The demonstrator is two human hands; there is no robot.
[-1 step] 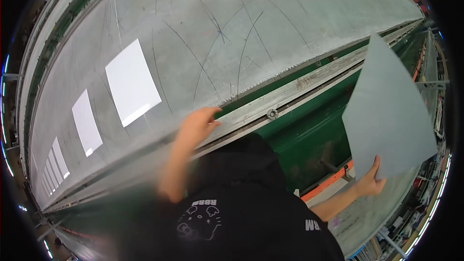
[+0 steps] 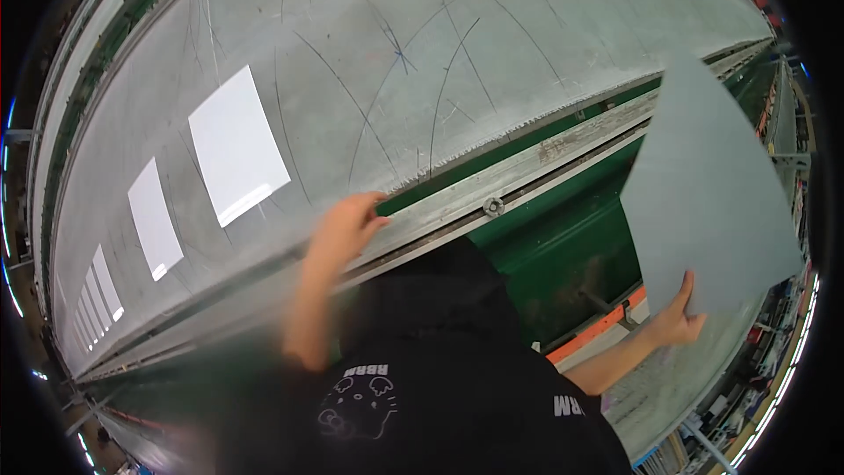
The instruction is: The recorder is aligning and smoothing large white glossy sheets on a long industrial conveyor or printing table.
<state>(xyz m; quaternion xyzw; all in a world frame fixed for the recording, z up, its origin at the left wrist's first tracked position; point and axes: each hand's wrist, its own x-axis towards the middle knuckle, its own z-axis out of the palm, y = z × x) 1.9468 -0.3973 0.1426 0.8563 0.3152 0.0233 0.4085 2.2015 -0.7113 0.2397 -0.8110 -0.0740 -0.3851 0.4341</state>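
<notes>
My right hand (image 2: 681, 317) grips a large pale grey-blue sheet (image 2: 708, 176) by its lower part, held up on the right side with my index finger on its face. My left hand (image 2: 356, 224), fingers bent and apart with nothing visible in them, is at the near edge of the long grey work table (image 2: 527, 18), beside its metal rail (image 2: 576, 132). Left of it on the tabletop lie a large white sheet (image 2: 237, 145), a smaller white sheet (image 2: 155, 220) and several narrow white strips (image 2: 108, 286).
Below the rail is a green trough (image 2: 554, 237) with an orange bar (image 2: 585, 336) at lower right. A round metal fitting (image 2: 492, 207) sits on the rail. My black shirt fills the bottom centre, and another long rail runs along the far left.
My left hand has moved slightly up and to the left. The grey sheet and my right hand have shifted a little upward.
</notes>
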